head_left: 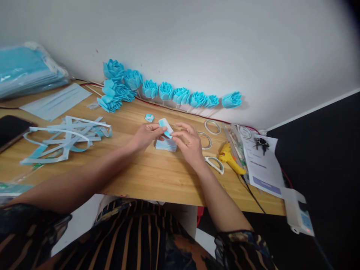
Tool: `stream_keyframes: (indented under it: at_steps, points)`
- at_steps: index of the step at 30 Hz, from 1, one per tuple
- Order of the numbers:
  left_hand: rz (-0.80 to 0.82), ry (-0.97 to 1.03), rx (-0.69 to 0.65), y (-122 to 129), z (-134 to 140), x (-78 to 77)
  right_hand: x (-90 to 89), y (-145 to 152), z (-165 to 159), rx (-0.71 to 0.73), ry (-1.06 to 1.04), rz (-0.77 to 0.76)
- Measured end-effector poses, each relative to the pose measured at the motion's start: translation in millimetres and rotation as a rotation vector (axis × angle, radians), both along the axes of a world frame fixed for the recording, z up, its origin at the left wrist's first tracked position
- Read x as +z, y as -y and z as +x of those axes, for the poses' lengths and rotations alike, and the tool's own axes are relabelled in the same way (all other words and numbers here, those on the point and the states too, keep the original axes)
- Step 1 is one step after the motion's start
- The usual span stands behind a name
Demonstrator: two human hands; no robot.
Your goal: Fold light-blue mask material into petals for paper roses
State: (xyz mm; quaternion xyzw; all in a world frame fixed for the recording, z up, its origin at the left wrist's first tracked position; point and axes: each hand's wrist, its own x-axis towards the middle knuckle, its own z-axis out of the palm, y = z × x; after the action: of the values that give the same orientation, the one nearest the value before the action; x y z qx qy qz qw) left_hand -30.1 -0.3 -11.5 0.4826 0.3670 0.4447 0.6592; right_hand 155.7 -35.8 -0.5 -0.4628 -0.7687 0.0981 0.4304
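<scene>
Between my two hands is a small folded piece of blue and white mask fabric (pixel 165 126). My left hand (pixel 147 135) pinches its left edge between thumb and fingers. On the other side, the thumb and index finger of my right hand (pixel 189 141) are closed on its lower right corner, with the other fingers raised. Just beneath lies a neat stack of pale blue fabric pieces (pixel 165 145) on the wooden table (pixel 140 176). A little folded blue and white piece (pixel 149 117) rests beyond my left hand.
Blue fabric flowers on sticks (pixel 181 96) line the wall. Cut strips (pixel 67 137), a phone (pixel 14 131) and packaged masks (pixel 28 71) lie left. Tape rolls (pixel 212 127), scissors-like white-handled tool (pixel 215 165), yellow glue gun (pixel 231 158), paper (pixel 261 161) and keys (pixel 262 144) are right.
</scene>
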Motion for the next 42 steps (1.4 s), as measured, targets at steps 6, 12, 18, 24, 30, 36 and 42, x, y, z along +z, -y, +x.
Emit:
stream_keyframes:
  at_steps: [6,12,18,24,30,36,42]
  points:
    - [0.017,0.021,-0.020,1,2,2.7,0.4,2,-3,-0.016,-0.030,-0.017]
    - [0.097,-0.076,-0.069,4,1,7.3,1.4,2,-5,-0.035,-0.046,-0.019]
    - [0.130,-0.105,-0.118,4,1,5.0,3.1,3,-7,-0.062,-0.136,-0.093]
    - [0.142,-0.125,-0.120,4,1,3.4,1.9,3,-8,-0.078,-0.155,-0.155]
    - [0.184,-0.140,-0.107,6,0,7.6,2.1,3,-7,-0.068,-0.185,-0.178]
    - [0.172,-0.172,-0.098,7,0,11.0,3.7,1,-2,0.024,-0.554,-0.448]
    - [0.186,-0.143,-0.144,7,0,9.9,3.1,0,-2,0.087,-0.630,-0.608]
